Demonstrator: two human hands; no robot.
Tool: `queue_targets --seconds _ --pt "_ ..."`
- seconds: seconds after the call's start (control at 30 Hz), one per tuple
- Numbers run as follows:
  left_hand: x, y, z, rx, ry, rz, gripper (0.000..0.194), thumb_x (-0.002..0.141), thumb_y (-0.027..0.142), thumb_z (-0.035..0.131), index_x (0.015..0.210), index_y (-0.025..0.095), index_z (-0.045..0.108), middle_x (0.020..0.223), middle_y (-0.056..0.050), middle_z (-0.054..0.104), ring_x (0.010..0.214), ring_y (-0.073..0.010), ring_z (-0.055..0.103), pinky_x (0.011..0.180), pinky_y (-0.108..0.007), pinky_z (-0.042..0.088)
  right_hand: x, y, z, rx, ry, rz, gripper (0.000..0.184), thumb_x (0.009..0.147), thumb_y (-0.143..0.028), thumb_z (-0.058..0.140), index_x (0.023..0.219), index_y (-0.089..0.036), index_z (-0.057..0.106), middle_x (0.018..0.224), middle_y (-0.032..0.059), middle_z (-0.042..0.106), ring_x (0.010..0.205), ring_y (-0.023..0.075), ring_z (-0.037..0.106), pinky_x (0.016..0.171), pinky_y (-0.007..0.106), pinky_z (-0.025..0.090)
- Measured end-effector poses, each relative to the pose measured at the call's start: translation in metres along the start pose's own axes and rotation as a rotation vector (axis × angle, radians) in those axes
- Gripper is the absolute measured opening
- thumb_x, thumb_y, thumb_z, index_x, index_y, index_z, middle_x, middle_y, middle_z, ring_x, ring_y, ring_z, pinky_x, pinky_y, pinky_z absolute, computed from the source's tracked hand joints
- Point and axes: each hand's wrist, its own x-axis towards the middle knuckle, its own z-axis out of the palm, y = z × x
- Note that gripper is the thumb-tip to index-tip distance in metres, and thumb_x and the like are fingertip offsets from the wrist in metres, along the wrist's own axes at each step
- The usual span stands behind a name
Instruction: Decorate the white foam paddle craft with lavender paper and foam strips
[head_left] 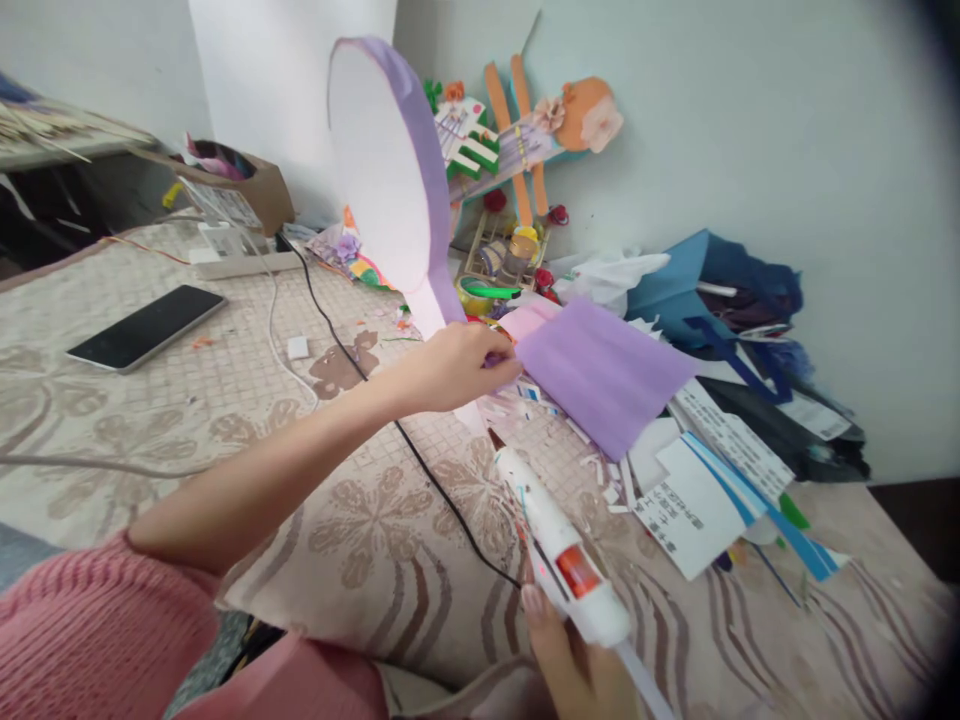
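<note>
A large paddle-shaped craft piece point(382, 170), white-faced with a purple strip along its edge, stands upright above the table. My left hand point(457, 368) is closed around its narrow handle, and the fingers hide part of it. In the lower middle, my right hand point(574, 660) grips a white hot glue gun point(559, 550) with an orange window and a glue stick out of its back. The gun's nozzle points up toward the lower end of the handle, close to it; whether they touch I cannot tell. Just right of my left hand lies a purple sheet point(607, 370).
A black phone point(146, 328) and a power strip point(247, 263) lie at left. The gun's black cord point(442, 490) crosses the patterned tablecloth. Paper scraps, printed card point(694, 505) and a blue bag point(675, 275) crowd the right; paper crafts point(525, 150) lean against the wall.
</note>
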Motion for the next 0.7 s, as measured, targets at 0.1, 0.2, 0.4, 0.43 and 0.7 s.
queue_targets --seconds 0.1,0.2,0.4,0.43,0.7 --pt "0.010 0.001 0.002 0.024 -0.023 0.007 0.029 0.091 0.025 0.048 0.081 0.012 0.072 0.078 -0.005 0.069 0.070 -0.0137 0.058 0.067 -0.028 0.039 0.010 -0.013 0.007 -0.163 0.134 -0.123 0.018 0.091 -0.037 0.057 0.099 -0.023 0.065 0.082 0.0106 0.066 0.077 0.0270 0.066 0.070 0.037 0.056" --pt "0.018 0.000 0.003 0.042 -0.041 0.019 0.031 0.090 0.025 0.046 0.070 0.013 0.067 0.068 -0.002 0.061 0.062 -0.0109 0.050 0.063 -0.027 0.034 0.021 -0.021 0.009 -0.309 0.278 -0.279 0.013 0.095 -0.028 0.050 0.101 -0.022 0.060 0.078 0.0060 0.062 0.074 0.0227 0.063 0.064 0.033 0.052" --pt "0.031 0.000 0.005 0.041 -0.045 0.017 0.033 0.088 0.026 0.046 0.057 0.015 0.052 0.058 0.002 0.048 0.056 -0.0094 0.041 0.058 -0.026 0.029 0.038 -0.020 0.006 -0.376 0.348 -0.320 0.013 0.096 -0.031 0.051 0.092 -0.020 0.056 0.077 0.0020 0.057 0.065 0.0162 0.058 0.058 0.027 0.048" --pt "0.033 0.000 0.006 0.043 -0.046 0.016 0.034 0.088 0.026 0.047 0.056 0.015 0.051 0.057 0.002 0.046 0.055 -0.0093 0.040 0.057 -0.026 0.028 0.039 -0.019 0.005 -0.382 0.349 -0.318 0.013 0.097 -0.031 0.051 0.092 -0.020 0.055 0.078 0.0024 0.058 0.066 0.0162 0.058 0.058 0.027 0.048" --pt "0.040 0.006 0.008 0.064 -0.047 -0.010 0.033 0.087 0.025 0.047 0.057 0.014 0.055 0.055 0.002 0.046 0.053 -0.0091 0.037 0.057 -0.026 0.027 0.049 -0.014 0.004 -0.424 0.337 -0.285 0.017 0.099 -0.032 0.046 0.096 -0.018 0.057 0.085 0.0051 0.060 0.075 0.0181 0.060 0.063 0.029 0.048"
